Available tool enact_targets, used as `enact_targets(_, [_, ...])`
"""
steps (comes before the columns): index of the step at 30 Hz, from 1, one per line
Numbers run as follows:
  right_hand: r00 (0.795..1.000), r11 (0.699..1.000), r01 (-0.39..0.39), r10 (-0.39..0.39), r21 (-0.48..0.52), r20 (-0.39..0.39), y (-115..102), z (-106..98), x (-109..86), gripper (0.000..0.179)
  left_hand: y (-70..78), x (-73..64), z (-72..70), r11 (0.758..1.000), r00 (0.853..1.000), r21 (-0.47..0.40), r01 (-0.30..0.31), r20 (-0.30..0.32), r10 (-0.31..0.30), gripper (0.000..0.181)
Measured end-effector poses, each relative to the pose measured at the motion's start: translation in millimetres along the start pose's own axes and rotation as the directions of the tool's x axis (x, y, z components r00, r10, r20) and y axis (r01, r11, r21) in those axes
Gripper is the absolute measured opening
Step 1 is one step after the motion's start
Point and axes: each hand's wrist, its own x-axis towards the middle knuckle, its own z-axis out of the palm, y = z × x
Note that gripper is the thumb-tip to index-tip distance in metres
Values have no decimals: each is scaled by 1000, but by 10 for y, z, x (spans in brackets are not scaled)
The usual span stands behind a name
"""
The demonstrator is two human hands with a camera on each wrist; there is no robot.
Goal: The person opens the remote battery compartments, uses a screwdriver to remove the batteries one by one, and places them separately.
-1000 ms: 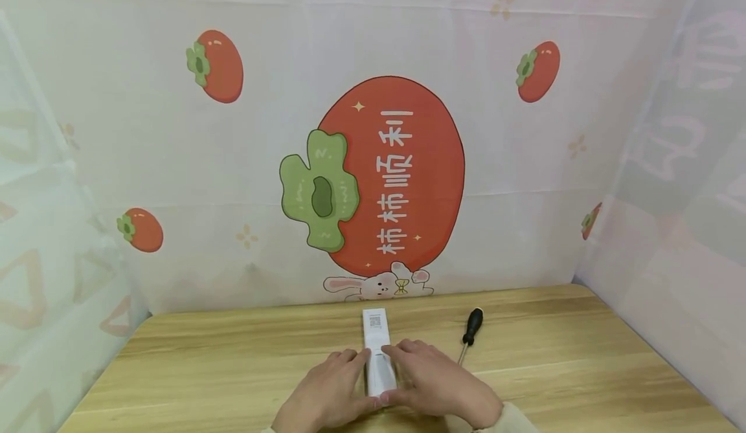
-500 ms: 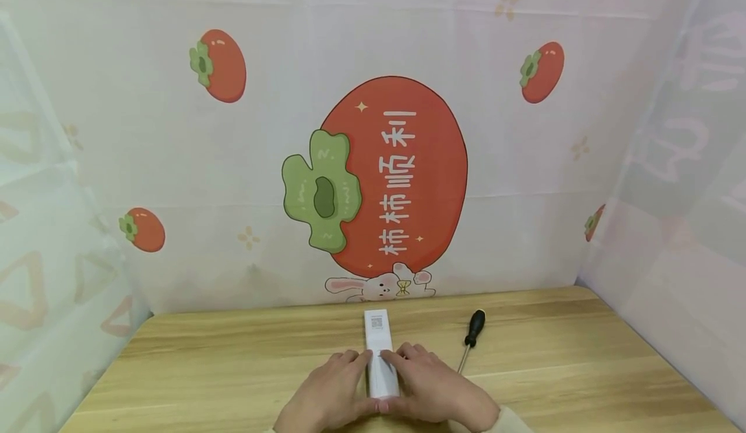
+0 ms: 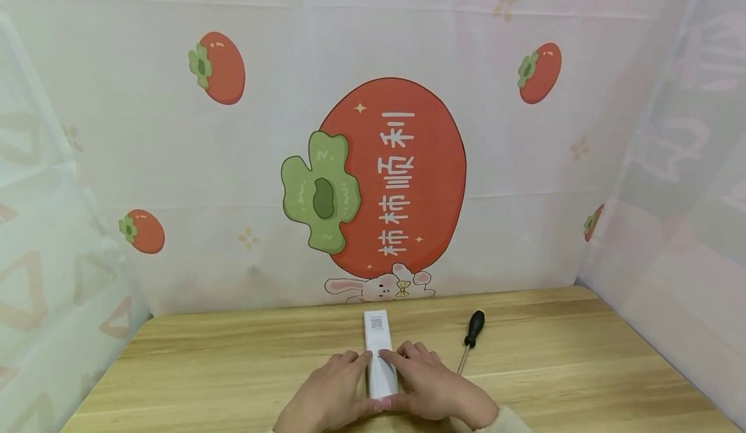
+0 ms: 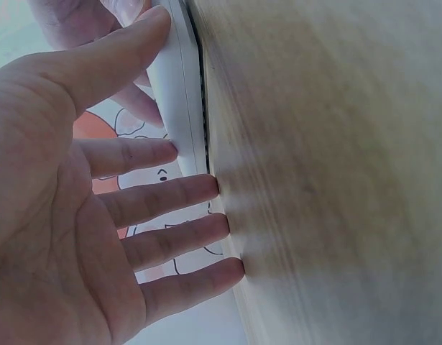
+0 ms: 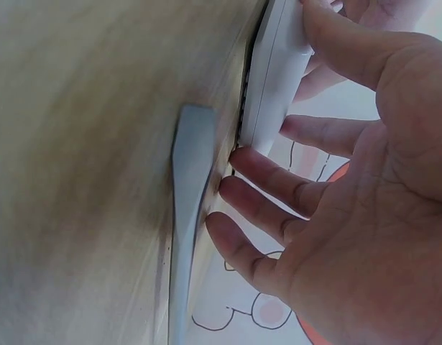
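Note:
A long, narrow white plastic bar (image 3: 377, 333) with a small printed code at its far end lies on the table, pointing away from me. My left hand (image 3: 329, 388) is at its left side, the index fingertip on the upper face and the thumb at the near end. From the other side my right hand (image 3: 434, 384) touches it the same way, the two thumb tips together. In the left wrist view the other fingers (image 4: 181, 190) stretch out straight, tips down at the wood. The right wrist view shows its lower fingers (image 5: 256, 205) loosely bent beside the bar.
A screwdriver (image 3: 475, 328) with a black handle lies to the right of the bar; its flat blade (image 5: 192, 151) is close to my right fingertips. The wooden table (image 3: 233, 355) backs onto a white printed cloth (image 3: 233, 161), with cloth on both sides too.
A second ago the near part of the bar's upper face looked shaded and uneven; now it looks flat. The thumbs have come together at the near end. The hands otherwise hold nearly still.

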Motion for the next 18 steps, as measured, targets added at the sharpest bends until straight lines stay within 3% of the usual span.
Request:
enact_targets(9, [1000,999,-20,20,26,11,-6,-8,5,79,-15,11,-20,999,999,-28,21,30,-20,87])
enact_targets(18, [999,998,-35,34,45,26,-2,-10,7,75,-27,4,-20,1000,999,-23,5,38,-4,80])
